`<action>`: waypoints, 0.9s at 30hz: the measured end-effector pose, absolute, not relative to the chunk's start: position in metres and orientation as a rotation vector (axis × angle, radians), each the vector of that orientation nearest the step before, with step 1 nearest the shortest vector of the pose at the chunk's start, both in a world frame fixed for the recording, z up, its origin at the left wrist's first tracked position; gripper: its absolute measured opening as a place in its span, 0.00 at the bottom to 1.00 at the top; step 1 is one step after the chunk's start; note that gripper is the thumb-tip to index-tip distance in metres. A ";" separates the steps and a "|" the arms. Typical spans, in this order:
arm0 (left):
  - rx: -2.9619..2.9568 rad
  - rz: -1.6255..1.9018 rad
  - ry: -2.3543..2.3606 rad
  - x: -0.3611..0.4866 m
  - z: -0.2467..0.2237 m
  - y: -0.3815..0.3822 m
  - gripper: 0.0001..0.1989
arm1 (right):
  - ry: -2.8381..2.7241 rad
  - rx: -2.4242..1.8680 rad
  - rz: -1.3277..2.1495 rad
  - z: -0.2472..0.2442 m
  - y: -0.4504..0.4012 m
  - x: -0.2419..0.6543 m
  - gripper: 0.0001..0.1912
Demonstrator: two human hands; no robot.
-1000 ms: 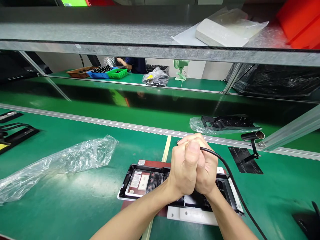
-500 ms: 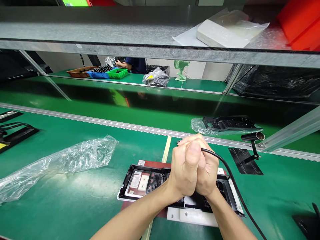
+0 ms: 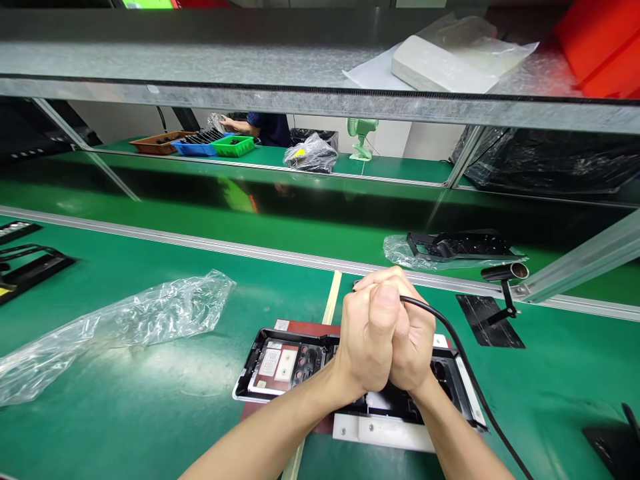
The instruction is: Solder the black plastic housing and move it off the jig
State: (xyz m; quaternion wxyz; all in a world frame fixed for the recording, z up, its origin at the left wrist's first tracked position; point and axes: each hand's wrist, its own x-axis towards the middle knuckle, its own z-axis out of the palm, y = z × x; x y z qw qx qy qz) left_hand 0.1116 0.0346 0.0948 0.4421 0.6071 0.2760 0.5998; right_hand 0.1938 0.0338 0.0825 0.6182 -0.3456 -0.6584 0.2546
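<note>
Pressed tightly together, my left hand (image 3: 367, 340) and my right hand (image 3: 414, 343) are both closed, fingers wrapped in toward each other. A black cable (image 3: 453, 337) comes out at the top of them and curves down to the right; whatever it joins is hidden inside my grip. Below my hands lies a long black plastic housing (image 3: 245, 377), open side up, with a light outer edge. It rests on a dark red fixture (image 3: 307, 328) with a white block (image 3: 380, 432) along its near side. My hands and forearms cover the housing's middle.
Clear plastic wrap (image 3: 170, 310) lies to the left. A small black stand with a tube holder (image 3: 505, 272) is to the right, near a bagged black part (image 3: 455, 247). A metal shelf (image 3: 250, 97) crosses overhead. Beyond it, a person's arm (image 3: 243, 127) is near several bins.
My clasped hands hold the same grip over the housing. The view has shifted very slightly. In the background, the other person's arm has moved a little left.
</note>
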 end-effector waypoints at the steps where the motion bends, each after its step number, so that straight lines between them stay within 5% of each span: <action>1: 1.510 1.489 0.676 0.111 0.094 0.035 0.30 | -1.515 -0.792 0.586 0.083 0.034 0.194 0.20; 27: 1.483 1.361 0.613 0.106 0.093 0.040 0.28 | -1.592 -0.884 0.438 0.085 0.032 0.202 0.16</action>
